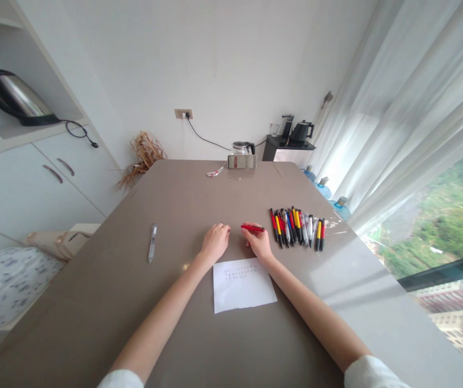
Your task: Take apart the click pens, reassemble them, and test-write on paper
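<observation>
A red pen [254,228] with a dark end lies in the closed fingers of my right hand [260,243], just above the table. My left hand [215,240] is curled closed to the left of it. A small dark tip shows at its knuckles, but what the fingers hold is hidden. Between my forearms lies a white sheet of paper [244,293] with a few lines of faint handwriting near its top. A row of several red, yellow, clear and black pens [298,227] lies to the right of my right hand.
A single clear pen [152,243] lies on the left of the brown table [182,199]. At the far edge a phone [242,161] leans before a glass pot [239,146]. Water bottles [340,207] stand beyond the right edge, below white curtains [380,108].
</observation>
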Demonstrator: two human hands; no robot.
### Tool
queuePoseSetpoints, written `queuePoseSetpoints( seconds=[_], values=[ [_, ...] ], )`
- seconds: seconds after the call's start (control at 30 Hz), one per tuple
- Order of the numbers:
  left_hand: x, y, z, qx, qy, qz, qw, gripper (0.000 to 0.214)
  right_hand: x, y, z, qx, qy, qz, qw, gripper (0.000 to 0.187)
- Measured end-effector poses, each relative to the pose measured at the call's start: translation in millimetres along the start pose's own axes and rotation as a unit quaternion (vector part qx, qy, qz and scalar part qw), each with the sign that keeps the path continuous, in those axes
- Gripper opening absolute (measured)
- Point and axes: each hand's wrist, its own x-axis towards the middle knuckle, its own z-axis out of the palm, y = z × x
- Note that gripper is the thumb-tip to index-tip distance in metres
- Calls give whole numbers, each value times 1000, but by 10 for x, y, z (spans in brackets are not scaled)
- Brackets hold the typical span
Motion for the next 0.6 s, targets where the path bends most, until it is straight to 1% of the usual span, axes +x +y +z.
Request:
queuePoseSetpoints(
  seconds=[0.2, 0.37, 0.5, 0.6],
  values=[
    [4, -3, -22, 32, 0, -4, 999, 21, 15, 58, -6, -2, 8, 2, 1000, 37],
    [7, -22, -16, 52, 15, 4, 999, 20, 20, 73, 2, 9, 7, 12, 1000, 36],
    [13, -28, -21, 50, 16, -2, 999, 19, 21, 53, 17, 32, 3, 21, 999, 38],
    [14, -21, -52, 39, 13, -20, 999, 19, 13, 31, 17, 21, 4, 21, 1000, 36]
  ],
)
